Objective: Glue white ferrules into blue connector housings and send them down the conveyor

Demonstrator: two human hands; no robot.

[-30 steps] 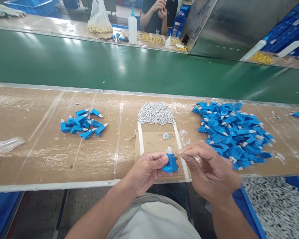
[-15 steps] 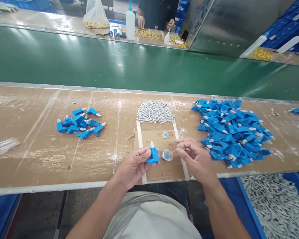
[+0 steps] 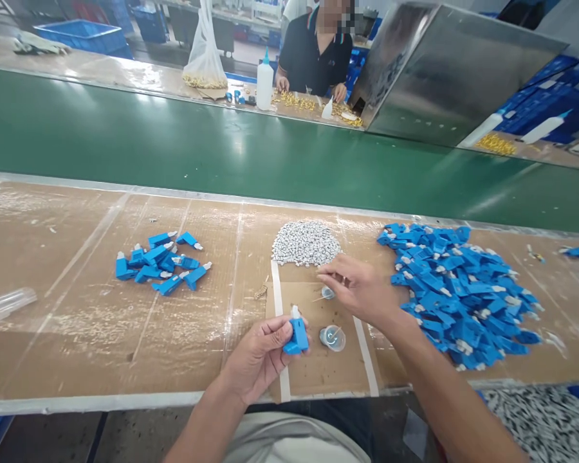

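Observation:
My left hand [image 3: 265, 350] is closed on a blue plastic piece [image 3: 297, 337], gripped between thumb and fingers with its whitish tip pointing up. My right hand [image 3: 354, 286] reaches to the lower right edge of a heap of small grey pellet-like pieces [image 3: 305, 241]. Its thumb and fingertips are pinched together; whatever is between them is too small to make out. Beside the held piece stands a small clear cup [image 3: 332, 339] of bluish liquid with a thin stick [image 3: 336, 332] leaning in it. Under the right fingers lies a smaller clear dish [image 3: 327, 293], partly covered.
A small group of blue pieces [image 3: 159, 260] lies to the left, a large heap [image 3: 458, 289] to the right. Behind the cardboard-covered bench runs a green belt [image 3: 197, 161]. Across it a person [image 3: 316, 54] handles gold-coloured parts. Below right is a bin of grey pieces [image 3: 535, 418].
My right hand has let go of the thin stick, now resting in the cup, and moved up to the grey pieces. My left hand keeps the blue piece. The view has tilted upward.

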